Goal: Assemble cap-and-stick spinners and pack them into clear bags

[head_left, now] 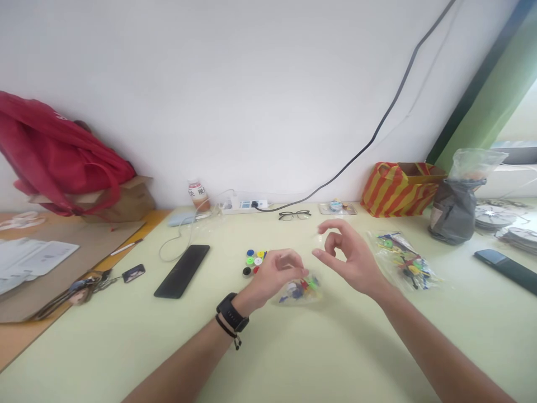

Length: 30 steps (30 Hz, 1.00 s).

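Observation:
My left hand (pixel 280 273), with a black watch on the wrist, is closed, thumb and fingertips together at the upper edge of a clear plastic bag (pixel 300 291). Small coloured plastic parts lie inside this bag, which hangs at or just above the table; I cannot tell which. To its right, my right hand (pixel 346 254) is raised with thumb and fingers curved apart and nothing visible between them. Partly behind my left hand, small round coloured pieces (pixel 250 261) in blue, green, yellow, white, red and black sit grouped on the table.
A second bag of coloured parts (pixel 409 263) lies right of my right hand. A black phone (pixel 182 271) is at left. Glasses (pixel 294 215), a power strip (pixel 243 207) and a bottle (pixel 198 196) line the wall. A striped bag (pixel 396 190) stands at back right.

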### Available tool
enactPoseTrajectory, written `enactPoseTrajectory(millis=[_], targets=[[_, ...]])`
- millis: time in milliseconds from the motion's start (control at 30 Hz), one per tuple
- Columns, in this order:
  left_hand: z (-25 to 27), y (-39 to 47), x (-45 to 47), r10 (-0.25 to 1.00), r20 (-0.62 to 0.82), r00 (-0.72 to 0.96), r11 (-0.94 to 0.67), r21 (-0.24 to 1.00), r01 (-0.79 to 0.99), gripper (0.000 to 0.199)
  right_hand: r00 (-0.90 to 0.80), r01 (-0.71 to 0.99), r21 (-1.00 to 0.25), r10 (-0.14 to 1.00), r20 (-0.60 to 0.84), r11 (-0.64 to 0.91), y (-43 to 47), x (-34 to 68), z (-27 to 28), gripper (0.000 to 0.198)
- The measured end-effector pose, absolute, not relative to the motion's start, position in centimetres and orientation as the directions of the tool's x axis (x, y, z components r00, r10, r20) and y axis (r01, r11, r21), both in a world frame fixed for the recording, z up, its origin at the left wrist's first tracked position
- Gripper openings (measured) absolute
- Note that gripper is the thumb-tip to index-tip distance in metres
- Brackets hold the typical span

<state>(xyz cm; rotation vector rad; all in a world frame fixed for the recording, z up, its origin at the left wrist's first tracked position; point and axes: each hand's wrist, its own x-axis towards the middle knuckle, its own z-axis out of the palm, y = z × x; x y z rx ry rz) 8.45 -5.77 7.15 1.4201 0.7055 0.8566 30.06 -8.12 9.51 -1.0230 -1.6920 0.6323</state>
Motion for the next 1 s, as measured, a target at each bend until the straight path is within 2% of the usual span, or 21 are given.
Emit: enactPoseTrajectory(millis=[33,67,167,233,300,400,600,833,1000], targets=[[6.8,-6.0,8.2,0.84,0.061,0.538,-0.024,0.997,-0.077,0.02,-0.069,0.267,-0.839,0.877,0.475,0.475,-8.2,30.1,8.6,0.042],[6.4,-6.2,8.0,0.84,0.048,0.54,-0.014,0.998,-0.068,0.019,-0.095,0.22,-0.877,0.905,0.416,0.426,-8.2,30.1,7.7,0.044],[5.2,-6.4,7.6,0.87,0.059,0.49,-0.034,0.998,-0.059,0.02,-0.326,0.084,-0.96,0.918,0.226,0.266,-8.1,30.1,5.7,0.044],[4.5,-6.1,7.4,0.892,0.097,0.442,-0.082,0.995,-0.052,0.021,-0.365,0.025,-0.979,0.914,0.18,0.202,-8.2,29.8,5.0,0.039],[4.2,-5.9,7.1,0.895,0.124,0.429,-0.121,0.992,-0.035,0.021,-0.302,0.005,-0.984,0.938,0.167,0.177,-8.4,29.3,4.7,0.031],[4.4,-5.8,6.9,0.889,0.122,0.442,-0.117,0.992,-0.039,0.021,-0.233,0.011,-0.987,0.96,0.155,0.162,-8.6,28.5,4.6,0.032],[5.1,-6.8,7.3,0.868,0.08,0.49,-0.034,0.994,-0.103,0.013,-0.248,-0.009,-0.984,0.953,0.175,0.178,-9.0,27.6,4.3,0.03],[4.7,-7.0,7.1,0.829,0.023,0.559,0.073,0.986,-0.149,0.02,-0.278,-0.045,-0.992,0.952,0.124,0.116,-9.8,27.2,4.5,0.031],[4.5,-6.5,6.4,0.789,0.036,0.613,0.053,0.991,-0.126,0.024,-0.252,-0.033,-0.988,0.956,0.152,0.149,-9.5,28.1,4.9,0.031]])
